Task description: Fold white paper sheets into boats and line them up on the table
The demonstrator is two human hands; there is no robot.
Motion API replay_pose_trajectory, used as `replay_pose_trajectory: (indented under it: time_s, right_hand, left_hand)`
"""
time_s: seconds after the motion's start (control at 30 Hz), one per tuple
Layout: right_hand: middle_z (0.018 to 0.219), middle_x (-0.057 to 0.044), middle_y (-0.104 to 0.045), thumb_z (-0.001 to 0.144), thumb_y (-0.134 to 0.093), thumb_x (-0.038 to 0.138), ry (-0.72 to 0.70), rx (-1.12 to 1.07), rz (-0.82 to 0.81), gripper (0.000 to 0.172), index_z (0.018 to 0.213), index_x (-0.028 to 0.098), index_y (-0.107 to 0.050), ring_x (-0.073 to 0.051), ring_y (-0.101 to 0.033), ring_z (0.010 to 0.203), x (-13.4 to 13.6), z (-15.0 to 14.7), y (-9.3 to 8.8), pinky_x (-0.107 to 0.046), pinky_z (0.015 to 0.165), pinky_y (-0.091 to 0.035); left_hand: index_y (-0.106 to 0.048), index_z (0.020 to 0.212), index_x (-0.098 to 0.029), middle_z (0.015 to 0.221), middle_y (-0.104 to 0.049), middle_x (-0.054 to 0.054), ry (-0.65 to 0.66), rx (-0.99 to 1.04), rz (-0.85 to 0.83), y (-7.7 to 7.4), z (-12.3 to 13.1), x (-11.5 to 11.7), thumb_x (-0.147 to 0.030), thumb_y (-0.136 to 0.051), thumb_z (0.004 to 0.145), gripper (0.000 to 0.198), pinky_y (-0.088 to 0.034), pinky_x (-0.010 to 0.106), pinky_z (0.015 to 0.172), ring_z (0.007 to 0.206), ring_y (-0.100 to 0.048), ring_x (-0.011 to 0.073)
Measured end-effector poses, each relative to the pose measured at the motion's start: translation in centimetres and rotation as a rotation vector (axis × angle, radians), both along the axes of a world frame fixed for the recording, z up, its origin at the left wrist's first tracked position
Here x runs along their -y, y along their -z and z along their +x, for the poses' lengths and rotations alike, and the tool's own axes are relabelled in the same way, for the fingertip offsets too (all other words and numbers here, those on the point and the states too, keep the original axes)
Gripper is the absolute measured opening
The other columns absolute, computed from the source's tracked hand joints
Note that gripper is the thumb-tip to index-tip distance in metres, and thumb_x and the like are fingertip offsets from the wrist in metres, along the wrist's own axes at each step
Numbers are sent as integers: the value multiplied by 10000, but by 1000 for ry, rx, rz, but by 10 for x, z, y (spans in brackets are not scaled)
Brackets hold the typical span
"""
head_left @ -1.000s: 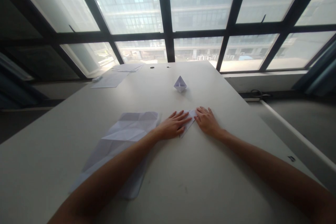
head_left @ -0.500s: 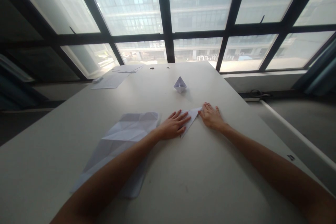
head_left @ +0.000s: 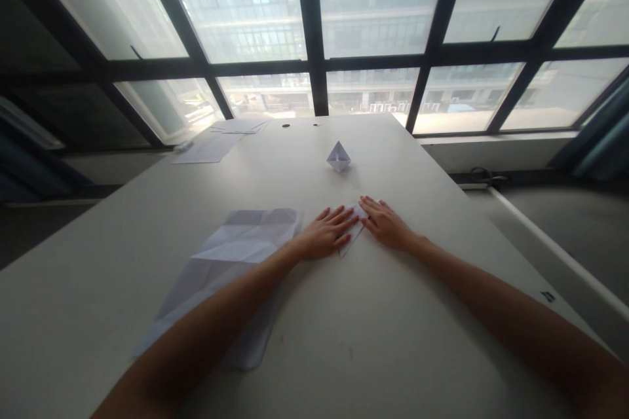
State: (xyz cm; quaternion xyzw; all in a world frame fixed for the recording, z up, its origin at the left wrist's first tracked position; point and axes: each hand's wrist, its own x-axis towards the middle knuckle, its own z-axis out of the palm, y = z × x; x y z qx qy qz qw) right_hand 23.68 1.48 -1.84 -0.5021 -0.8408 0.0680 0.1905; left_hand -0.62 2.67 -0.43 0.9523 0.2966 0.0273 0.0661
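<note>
A small folded piece of white paper (head_left: 352, 236) lies flat on the table, mostly covered by my hands. My left hand (head_left: 325, 233) rests on its left part, fingers spread and flat. From the right, my right hand (head_left: 387, 222) lies palm down over its upper right part, with the fingers stretched out towards the left hand. Beyond them stands a folded paper boat (head_left: 339, 157) with a pointed top. Under and beside my left forearm is a large creased sheet of paper (head_left: 246, 239), partly hidden by the arm.
The white table (head_left: 393, 340) reaches to a wall of dark-framed windows. Several flat sheets of paper (head_left: 206, 149) lie at its far left. A small dark mark (head_left: 548, 296) is near the right edge. A white rail (head_left: 555, 249) runs beyond that edge.
My right hand has slid left across the folded paper, covering its right corner and coming close to my left hand. The left hand has stayed in place.
</note>
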Motion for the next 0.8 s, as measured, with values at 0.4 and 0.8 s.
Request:
replay_pose_trajectory:
  time_s: [0.4, 0.8]
  right_hand:
    - [1616, -199, -218, 958, -332, 609, 158, 177, -73, 809, 1533, 42, -296, -294, -161, 1511, 4, -4, 5, -545, 1200, -130]
    - [1606, -177, -267, 992, -270, 558, 179, 153, -82, 728, 1529, 69, -319, -270, -198, 1504, 4, -7, 1, -519, 1203, -139]
  left_hand:
    - [-105, 1593, -286, 1657, -30, 61, 12, -61, -45, -6, 0, 0, -746, -344, 918, 851, -38, 515, 1215, 1526, 16, 304]
    - [-106, 1588, -329, 1659, -19, 29, -1, -64, -49, -6, 0, 1, -743, -303, 930, 802, -19, 520, 1216, 1528, 11, 299]
